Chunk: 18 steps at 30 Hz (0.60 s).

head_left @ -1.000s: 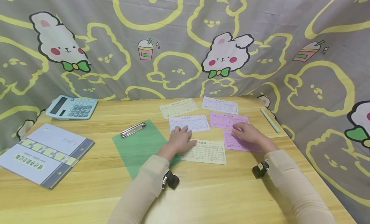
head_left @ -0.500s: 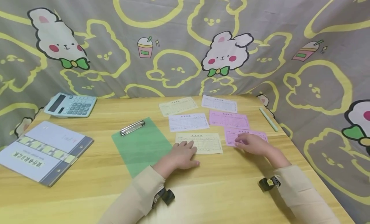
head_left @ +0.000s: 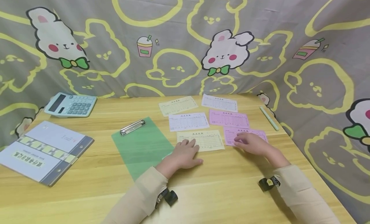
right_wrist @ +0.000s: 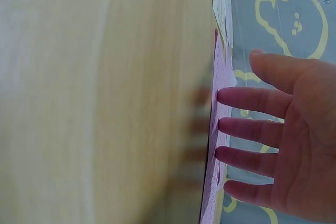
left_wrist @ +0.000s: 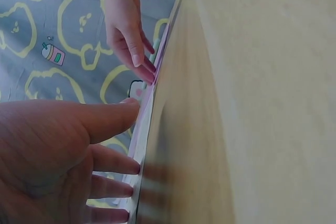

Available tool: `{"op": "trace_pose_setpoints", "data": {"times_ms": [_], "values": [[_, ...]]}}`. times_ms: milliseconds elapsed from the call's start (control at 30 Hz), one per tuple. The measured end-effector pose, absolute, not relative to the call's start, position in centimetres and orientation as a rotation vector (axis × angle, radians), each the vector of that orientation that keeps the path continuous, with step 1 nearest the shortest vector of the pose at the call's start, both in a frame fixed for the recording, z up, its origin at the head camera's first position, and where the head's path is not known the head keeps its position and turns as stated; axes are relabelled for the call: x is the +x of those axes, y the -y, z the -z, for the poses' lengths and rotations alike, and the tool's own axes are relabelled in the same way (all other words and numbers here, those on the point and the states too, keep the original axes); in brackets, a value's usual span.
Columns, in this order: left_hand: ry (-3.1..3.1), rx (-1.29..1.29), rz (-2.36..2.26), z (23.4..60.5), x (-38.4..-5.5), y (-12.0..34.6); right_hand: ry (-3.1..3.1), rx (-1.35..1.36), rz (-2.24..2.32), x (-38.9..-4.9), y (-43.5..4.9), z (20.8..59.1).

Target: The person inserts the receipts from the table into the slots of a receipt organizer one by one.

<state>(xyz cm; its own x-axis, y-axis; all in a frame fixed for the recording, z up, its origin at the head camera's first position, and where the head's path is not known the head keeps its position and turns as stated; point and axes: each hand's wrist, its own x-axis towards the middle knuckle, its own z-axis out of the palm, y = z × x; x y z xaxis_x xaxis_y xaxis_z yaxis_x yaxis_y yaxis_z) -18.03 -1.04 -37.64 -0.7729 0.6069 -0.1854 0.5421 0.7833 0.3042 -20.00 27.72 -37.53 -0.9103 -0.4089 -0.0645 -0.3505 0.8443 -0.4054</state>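
My left hand (head_left: 185, 155) rests its fingertips on the lower left part of a pale yellow printed form (head_left: 208, 142), thumb held out to the side. In the left wrist view the fingers (left_wrist: 113, 186) are fairly straight, tips on the paper. To the right, my right hand (head_left: 252, 143) touches a pink form (head_left: 230, 138) with its fingertips, covering part of it. The right wrist view shows those fingers (right_wrist: 252, 129) spread and straight against the pink paper. Behind lie a second pink form (head_left: 228, 119), a white form (head_left: 188, 122), another white form (head_left: 219, 103) and another yellow form (head_left: 177, 105).
A green clipboard (head_left: 141, 147) with a metal clip lies left of my left hand, partly under the forearm. Further left are a ledger book (head_left: 46, 151) and a blue calculator (head_left: 72, 105). A light green pen (head_left: 269, 118) lies at the right edge, before a patterned curtain (head_left: 173, 34).
The near yellow form has shifted and turned straighter, close beside the pink one. My left hand has drawn slightly nearer to me; the right hand has moved a little right and down.
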Motion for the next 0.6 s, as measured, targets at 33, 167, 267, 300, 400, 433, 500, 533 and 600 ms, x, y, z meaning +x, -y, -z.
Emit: {"op": "trace_pose_setpoints", "data": {"times_ms": [33, 167, 267, 300, 400, 433, 500, 533, 600], "values": [[-2.705, 0.893, -0.339, 37.67, -18.03, 0.95, -2.874, -0.591, 0.588, -20.00, -27.72, 37.54], [-2.721, 0.904, -0.335, 37.83, -17.97, 0.67, -2.879, -0.595, 0.590, -19.95, -27.69, 37.56], [-2.733, 0.902, -0.341, 37.85, -17.93, 0.60, -2.880, -0.599, 0.588, -19.88, -27.58, 37.44], [-2.736, 0.903, -0.341, 37.85, -17.94, 0.59, -2.879, -0.600, 0.587, -19.87, -27.56, 37.40], [-2.743, 0.902, -0.346, 37.78, -17.89, 0.57, -2.874, -0.594, 0.587, -19.89, -27.53, 37.35], [-2.745, 0.901, -0.350, 37.79, -17.88, 0.54, -2.872, -0.592, 0.589, -19.90, -27.51, 37.37], [-2.748, 0.899, -0.354, 37.83, -17.87, 0.51, -2.872, -0.592, 0.597, -19.93, -27.55, 37.48], [-2.747, 0.896, -0.360, 37.83, -17.87, 0.52, -2.871, -0.591, 0.604, -19.94, -27.56, 37.53], [-2.750, 0.899, -0.375, 37.91, -17.89, 0.59, -2.876, -0.600, 0.614, -19.92, -27.58, 37.64]]}}
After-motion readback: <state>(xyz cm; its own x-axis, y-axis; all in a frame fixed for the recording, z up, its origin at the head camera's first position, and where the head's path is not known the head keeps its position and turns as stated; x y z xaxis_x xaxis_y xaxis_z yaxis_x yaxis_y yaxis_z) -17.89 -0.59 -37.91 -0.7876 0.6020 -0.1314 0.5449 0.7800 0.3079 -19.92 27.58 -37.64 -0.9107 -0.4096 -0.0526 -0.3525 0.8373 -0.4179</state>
